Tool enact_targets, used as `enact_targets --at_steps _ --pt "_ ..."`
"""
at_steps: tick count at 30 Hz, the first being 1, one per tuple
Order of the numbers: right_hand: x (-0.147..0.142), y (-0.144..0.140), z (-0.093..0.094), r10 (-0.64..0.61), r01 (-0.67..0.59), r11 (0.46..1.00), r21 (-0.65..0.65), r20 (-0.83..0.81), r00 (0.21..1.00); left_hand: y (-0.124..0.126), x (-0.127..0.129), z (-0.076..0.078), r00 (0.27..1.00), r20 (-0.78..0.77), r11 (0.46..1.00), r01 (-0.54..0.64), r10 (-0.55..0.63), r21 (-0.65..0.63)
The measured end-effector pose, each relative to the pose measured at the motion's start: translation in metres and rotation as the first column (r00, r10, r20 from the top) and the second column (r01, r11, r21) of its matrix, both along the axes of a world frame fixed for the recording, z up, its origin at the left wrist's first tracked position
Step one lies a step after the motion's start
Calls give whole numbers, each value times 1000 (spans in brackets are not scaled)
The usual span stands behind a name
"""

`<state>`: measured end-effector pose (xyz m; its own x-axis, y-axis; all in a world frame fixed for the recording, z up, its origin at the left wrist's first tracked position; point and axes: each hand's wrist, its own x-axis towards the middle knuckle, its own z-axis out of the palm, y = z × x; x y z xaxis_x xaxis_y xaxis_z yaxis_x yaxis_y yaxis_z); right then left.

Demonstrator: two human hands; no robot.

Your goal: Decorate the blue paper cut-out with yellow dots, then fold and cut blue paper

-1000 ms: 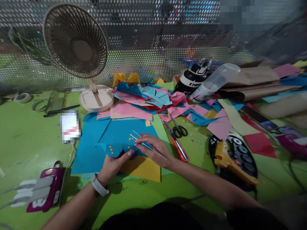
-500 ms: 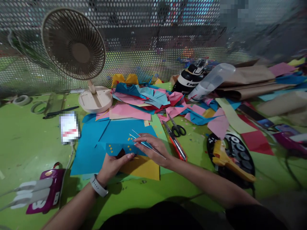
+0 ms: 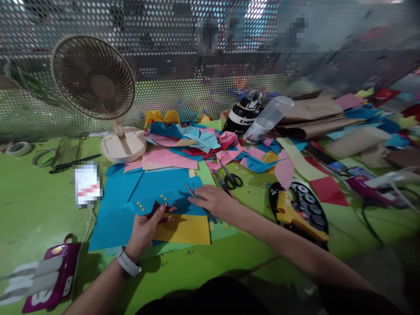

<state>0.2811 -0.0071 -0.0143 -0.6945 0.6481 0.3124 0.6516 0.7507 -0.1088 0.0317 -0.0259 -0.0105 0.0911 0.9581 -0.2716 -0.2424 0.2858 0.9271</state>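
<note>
My left hand point(image 3: 149, 223), a white watch at its wrist, is closed on a piece of blue paper point(image 3: 147, 202). Small yellow squares point(image 3: 140, 206) dot that paper, and a dark patch shows beside the thumb. In my right hand point(image 3: 213, 202) are thin metal tweezers point(image 3: 189, 190), blurred, pointing up and left. Both hands are above large blue sheets point(image 3: 114, 218). A yellow sheet point(image 3: 188, 229) lies beneath, between the hands. Just beyond my right hand are black-handled scissors point(image 3: 233, 180) and a utility knife point(image 3: 220, 180), partly hidden by that hand.
A fan point(image 3: 123, 144) stands at the back left, near a phone point(image 3: 88, 183) on a cable. Crumpled coloured paper point(image 3: 197, 140) is heaped behind the sheets. Bottles point(image 3: 241, 118) stand at the back. A yellow glue gun point(image 3: 300, 218) rests on a black stand at right.
My right hand has moved away from the left hand, and its tweezers now point away from the yellow squares. Fewer squares are visible. The whole view has shifted slightly.
</note>
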Motion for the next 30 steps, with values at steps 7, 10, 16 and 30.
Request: enact_targets --at_steps 7,10,16,30 --pt "49 -24 13 -328 326 941 88 9 945 2 -1 1 1000 5 999 -23 23 31" --pt "90 -46 20 -537 531 839 121 26 843 3 -1 0 1000 -20 999 -2 3 45" --pt "166 -118 10 -826 839 539 77 241 509 3 1 3 1000 -26 999 -1 2 52" --pt "180 -136 -17 -846 889 440 131 391 361 0 0 -4 998 54 997 34 -38 73"
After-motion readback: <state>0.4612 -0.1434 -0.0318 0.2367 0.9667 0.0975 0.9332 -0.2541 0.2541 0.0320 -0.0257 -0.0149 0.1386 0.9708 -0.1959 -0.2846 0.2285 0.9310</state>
